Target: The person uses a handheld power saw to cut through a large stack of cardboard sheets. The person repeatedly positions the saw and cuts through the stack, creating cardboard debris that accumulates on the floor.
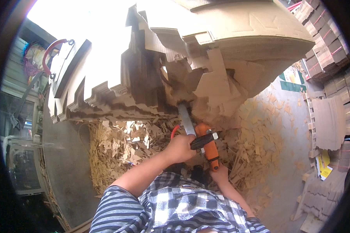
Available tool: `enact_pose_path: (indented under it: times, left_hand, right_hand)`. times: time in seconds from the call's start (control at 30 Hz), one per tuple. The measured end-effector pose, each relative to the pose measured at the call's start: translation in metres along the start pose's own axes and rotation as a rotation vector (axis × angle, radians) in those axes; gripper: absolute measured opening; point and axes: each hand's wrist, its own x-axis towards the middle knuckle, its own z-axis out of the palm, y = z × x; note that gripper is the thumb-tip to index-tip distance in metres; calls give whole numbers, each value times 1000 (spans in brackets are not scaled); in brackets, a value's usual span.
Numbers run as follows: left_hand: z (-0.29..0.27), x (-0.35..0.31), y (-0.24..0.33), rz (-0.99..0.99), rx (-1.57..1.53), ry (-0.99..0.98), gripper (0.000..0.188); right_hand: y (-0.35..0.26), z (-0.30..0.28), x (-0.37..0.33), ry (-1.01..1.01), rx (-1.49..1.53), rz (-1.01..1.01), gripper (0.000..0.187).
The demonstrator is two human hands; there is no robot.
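Note:
My left hand [181,148] is closed at the front of an orange power tool [211,149], beside its black side part. From that end a long flat metal bar [186,119] reaches up into a stack of die-cut cardboard sheets [256,58]. My right hand [220,173] wraps round the tool's rear end, close to my body. Torn cardboard flaps and a dark, dusty hollow [179,83] surround the bar's far end, which is hidden. A red curved piece [175,131] shows just beyond my left hand.
Cardboard scraps [124,141] cover much of the floor below. More cut cardboard [105,93] with stepped edges overhangs at left, beside a red curved handle [50,56]. Stacked cardboard bundles [330,120] line the right side. A glazed metal frame [21,143] stands at far left.

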Motion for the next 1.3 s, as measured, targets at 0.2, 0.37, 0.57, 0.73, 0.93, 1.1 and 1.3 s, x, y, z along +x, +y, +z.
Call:
enact_pose_path:
  times: [0.2,0.37,0.57,0.73,0.93,1.1,1.3]
  left_hand:
    - [-18,-4,13,-79,16,23,29]
    - [-16,26,-20,17,56,113,30]
    - [3,35,-44,-83,-21,55,31]
    - [38,18,-55,-54,-27,-15,27]
    - [26,-12,-25,-190,87,-27,40]
    - [-13,-4,-5,-172,84,69,30]
    - [-2,27,-18,-9,7,34,27]
  right_hand:
    - [-8,-5,7,45,56,-36,32]
    - [-29,-13,32,48,-47,76,18]
    - [-39,-34,28,-56,-51,99,23]
    - [22,20,10,-98,-66,50,26]
    - [4,15,12,-44,130,-3,24]
    - [-15,20,43,74,125,-80,25]
    - [8,27,31,117,16,32,29]
